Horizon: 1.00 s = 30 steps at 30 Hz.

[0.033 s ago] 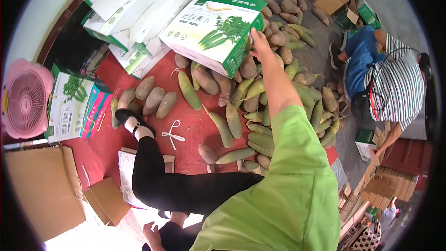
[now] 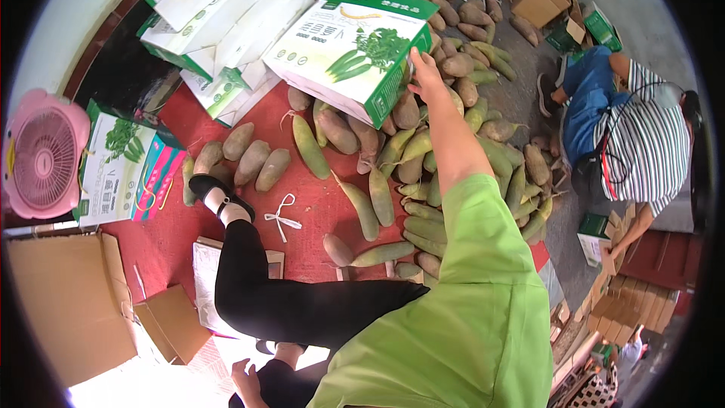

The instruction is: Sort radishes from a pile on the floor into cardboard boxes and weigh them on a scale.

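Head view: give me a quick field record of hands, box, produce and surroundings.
Right hand: stretched forward, gripping the edge of the green-and-white carton, which is tilted above the pile
Left hand: low by the knee, holding nothing visible
Produce: long green-brown gourds heaped on the red mat
Other cartons: flat white-green stack behind
Left edge: pink fan
Nearby: another person in a striped shirt, crouching

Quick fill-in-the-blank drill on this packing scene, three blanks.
1. The right hand grips the edge of a white and ____ box.
2. The gourds lie on a ____ mat.
3. The fan at far left is ____.

Missing words: green; red; pink
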### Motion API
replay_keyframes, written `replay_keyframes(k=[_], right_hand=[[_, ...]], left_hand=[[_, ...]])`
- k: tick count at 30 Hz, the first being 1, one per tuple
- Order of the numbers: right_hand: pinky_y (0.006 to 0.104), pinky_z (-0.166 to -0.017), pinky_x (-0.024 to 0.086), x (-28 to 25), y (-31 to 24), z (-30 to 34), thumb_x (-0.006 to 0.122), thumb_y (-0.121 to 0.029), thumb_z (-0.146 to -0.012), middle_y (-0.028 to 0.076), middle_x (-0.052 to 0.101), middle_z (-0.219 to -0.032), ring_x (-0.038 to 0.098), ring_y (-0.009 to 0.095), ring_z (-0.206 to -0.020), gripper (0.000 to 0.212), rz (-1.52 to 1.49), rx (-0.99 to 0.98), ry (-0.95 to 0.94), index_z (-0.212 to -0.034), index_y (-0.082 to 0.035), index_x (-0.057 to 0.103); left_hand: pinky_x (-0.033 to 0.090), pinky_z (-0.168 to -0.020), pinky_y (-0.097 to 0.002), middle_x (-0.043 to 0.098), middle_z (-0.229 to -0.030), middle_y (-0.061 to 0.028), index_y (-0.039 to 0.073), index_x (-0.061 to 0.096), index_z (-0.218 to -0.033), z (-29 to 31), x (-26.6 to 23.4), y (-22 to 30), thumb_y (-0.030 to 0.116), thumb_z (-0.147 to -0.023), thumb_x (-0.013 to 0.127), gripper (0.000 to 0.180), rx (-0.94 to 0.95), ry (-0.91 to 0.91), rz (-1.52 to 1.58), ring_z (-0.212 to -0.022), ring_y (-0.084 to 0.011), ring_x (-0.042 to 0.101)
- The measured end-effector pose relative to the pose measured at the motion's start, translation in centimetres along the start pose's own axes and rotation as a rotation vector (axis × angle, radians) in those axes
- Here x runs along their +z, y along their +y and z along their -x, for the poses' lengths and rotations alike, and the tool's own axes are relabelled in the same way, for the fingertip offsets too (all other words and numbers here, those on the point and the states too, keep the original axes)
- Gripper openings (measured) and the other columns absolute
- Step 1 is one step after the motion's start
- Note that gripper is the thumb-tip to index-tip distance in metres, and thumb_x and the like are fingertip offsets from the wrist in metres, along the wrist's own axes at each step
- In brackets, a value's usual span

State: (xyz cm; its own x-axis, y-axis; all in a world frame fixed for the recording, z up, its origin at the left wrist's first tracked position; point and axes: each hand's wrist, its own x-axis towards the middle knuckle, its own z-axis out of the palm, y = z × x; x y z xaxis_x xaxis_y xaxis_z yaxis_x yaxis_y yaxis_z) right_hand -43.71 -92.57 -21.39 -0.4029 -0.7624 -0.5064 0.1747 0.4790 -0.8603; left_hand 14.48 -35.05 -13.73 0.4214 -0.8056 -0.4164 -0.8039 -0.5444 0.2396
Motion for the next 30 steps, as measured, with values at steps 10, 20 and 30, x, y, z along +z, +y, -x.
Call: replay_keyframes(k=[10, 20, 30], right_hand=[[0.0399, -0.085, 0.039, -0.8, 2.6, 5.3, 0.075, -0.035, -0.078, 0.009, 0.044, -0.133, 0.043, 0.022, -0.116, 0.073, -0.126, -0.034, -0.029, -0.135, -0.009, 0.037], [0.0356, -0.079, 0.042, -2.2, 2.0, 13.2, 0.075, -0.005, -0.072, 0.003, 0.056, -0.103, 0.052, 0.017, -0.1, 0.049, -0.159, -0.152, -0.133, -0.111, -0.011, 0.046], [0.035, -0.089, 0.043, -5.9, -0.1, 22.8, 0.074, 0.007, -0.065, 0.009, 0.031, -0.137, 0.044, 0.022, -0.114, 0.039, 0.236, -0.774, -0.063, -0.094, -0.009, 0.053]], left_hand=[[0.047, -0.081, -0.043, 0.061, -0.092, -0.0191, 0.0, 0.065, -0.093, 0.2, -0.1, 1.6, -0.002, -0.07, 0.066, 0.024, 0.034, 0.088, 0.037, -0.089, -0.037, 0.059], [0.047, -0.083, -0.0417, 0.062, -0.095, -0.0189, -0.001, 0.065, -0.096, 1.0, -0.9, 3.1, -0.002, -0.073, 0.063, 0.023, 0.084, 0.155, 0.109, -0.091, -0.0361, 0.06], [0.047, -0.082, -0.0433, 0.061, -0.096, -0.0214, -0.003, 0.064, -0.099, 1.5, -1.7, 3.9, -0.002, -0.075, 0.061, 0.025, 0.126, 0.208, 0.151, -0.091, -0.0389, 0.059]])
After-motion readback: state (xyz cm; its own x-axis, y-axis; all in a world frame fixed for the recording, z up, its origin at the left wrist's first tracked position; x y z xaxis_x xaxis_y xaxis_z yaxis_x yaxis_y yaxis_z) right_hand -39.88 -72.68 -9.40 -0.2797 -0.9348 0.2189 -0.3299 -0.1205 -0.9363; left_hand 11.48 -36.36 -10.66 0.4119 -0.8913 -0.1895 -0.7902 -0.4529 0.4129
